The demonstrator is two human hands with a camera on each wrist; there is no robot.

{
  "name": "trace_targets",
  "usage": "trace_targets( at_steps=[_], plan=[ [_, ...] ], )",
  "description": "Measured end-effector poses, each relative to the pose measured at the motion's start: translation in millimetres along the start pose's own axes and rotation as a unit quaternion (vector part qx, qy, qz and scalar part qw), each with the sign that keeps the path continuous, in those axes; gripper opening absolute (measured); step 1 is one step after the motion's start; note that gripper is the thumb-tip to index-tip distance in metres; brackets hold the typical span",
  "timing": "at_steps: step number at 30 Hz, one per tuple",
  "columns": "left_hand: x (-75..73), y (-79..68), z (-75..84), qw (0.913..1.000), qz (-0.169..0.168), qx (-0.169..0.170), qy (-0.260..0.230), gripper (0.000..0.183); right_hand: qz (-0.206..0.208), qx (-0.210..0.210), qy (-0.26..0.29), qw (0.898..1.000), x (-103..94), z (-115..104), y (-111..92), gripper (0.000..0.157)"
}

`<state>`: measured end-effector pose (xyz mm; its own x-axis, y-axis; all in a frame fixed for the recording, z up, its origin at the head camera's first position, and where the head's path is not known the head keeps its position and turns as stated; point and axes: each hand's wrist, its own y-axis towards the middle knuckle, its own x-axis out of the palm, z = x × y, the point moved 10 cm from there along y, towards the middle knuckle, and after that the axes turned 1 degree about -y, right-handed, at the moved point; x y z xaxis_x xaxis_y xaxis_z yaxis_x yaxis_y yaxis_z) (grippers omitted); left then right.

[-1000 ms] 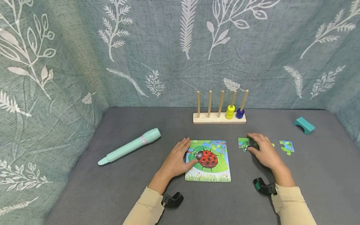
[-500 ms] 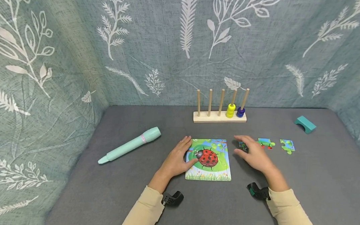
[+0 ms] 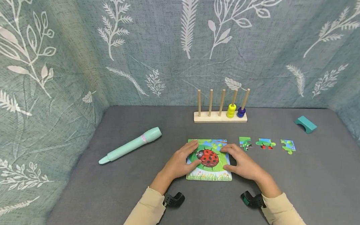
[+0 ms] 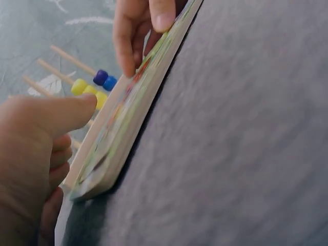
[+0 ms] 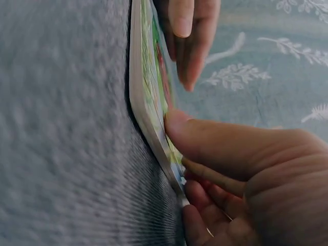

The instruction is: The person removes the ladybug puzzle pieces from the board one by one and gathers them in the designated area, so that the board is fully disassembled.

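A square ladybug jigsaw puzzle (image 3: 208, 176) in a shallow wooden tray lies between both hands in the head view. At its left edge rests my left hand (image 3: 181, 162), thumb reaching over the picture. My right hand (image 3: 242, 165) is at the opposite edge with thumb and forefinger spread. In the right wrist view the right thumb (image 5: 205, 138) meets the puzzle's face while other fingers bend beside the rim. The left thumb (image 4: 66, 113) stretches over the board in the left wrist view. Three loose jigsaw pieces lie beyond the right hand: one left (image 3: 245, 142), one middle (image 3: 266, 143), one right (image 3: 288, 145).
Behind the puzzle stands a wooden peg rack (image 3: 208, 118) with yellow beads (image 3: 231, 110) and dark blue beads (image 3: 241, 112). A mint pen-shaped toy (image 3: 128, 147) lies at left. A teal arch block (image 3: 306, 124) sits at back right. Patterned fabric (image 3: 159, 41) hangs behind the table.
My right hand has left the loose pieces and moved left and nearer to the puzzle's right edge. All three loose pieces now show uncovered. The left hand has shifted slightly right onto the puzzle.
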<state>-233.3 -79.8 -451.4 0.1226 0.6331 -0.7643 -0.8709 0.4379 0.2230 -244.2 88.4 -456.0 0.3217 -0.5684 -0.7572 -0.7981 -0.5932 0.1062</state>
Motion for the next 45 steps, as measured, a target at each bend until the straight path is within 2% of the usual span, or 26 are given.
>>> trace_targets(
  at_steps=[5, 9, 12, 17, 27, 45],
  plan=[
    [6.8, -0.6, 18.9, 0.9992, -0.019, 0.036, -0.004, 0.057, 0.001, -0.003, 0.009, 1.000, 2.8, 0, 0, 0.051],
    [18.3, -1.4, 24.2, 0.9977, -0.057, 0.035, 0.005, 0.054, 0.012, -0.007, 0.012, 1.000, 1.5, 0, 1, 0.050],
    [23.0, -2.4, 24.5, 0.9969, -0.070, 0.033, 0.014, 0.051, 0.018, -0.009, 0.011, 1.000, 0.8, -1, 2, 0.048],
    [24.2, -2.6, 24.5, 0.9966, -0.068, 0.040, 0.021, 0.050, 0.025, 0.005, 0.022, 0.999, 0.9, 2, 2, 0.045],
    [27.8, -1.7, 22.8, 0.9965, -0.076, 0.034, 0.008, 0.051, 0.039, 0.040, 0.046, 0.997, -1.1, 5, -1, 0.044],
    [26.7, -2.0, 25.5, 0.9973, -0.058, 0.044, 0.006, 0.052, 0.088, 0.029, 0.025, 0.995, -8.3, 6, -5, 0.039]
  ],
)
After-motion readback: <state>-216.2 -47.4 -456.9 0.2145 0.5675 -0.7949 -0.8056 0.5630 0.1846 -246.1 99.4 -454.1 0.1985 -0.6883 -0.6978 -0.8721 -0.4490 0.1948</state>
